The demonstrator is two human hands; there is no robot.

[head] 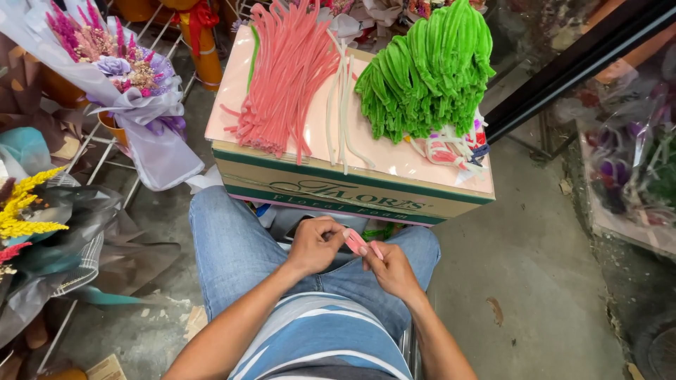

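Observation:
I sit with my knees apart in blue jeans. My left hand [315, 245] and my right hand [391, 268] meet over my lap, and both pinch one short pink fuzzy stem [355, 241] that is bent between them. In front of my knees stands a cardboard box [338, 190] with a pink sheet [394, 158] on top. On the sheet lie a bundle of long pink fuzzy stems [285, 77], a few white ones [341, 98] and a thick heap of folded green ones [426, 70].
A wrapped bouquet in purple and white paper [130, 91] leans at the left by a wire rack. A yellow-flowered bouquet [32, 211] lies at the far left. A black bar [577, 63] crosses the upper right. Wrapped flowers [634, 169] sit at the right; concrete floor [535, 260] lies between.

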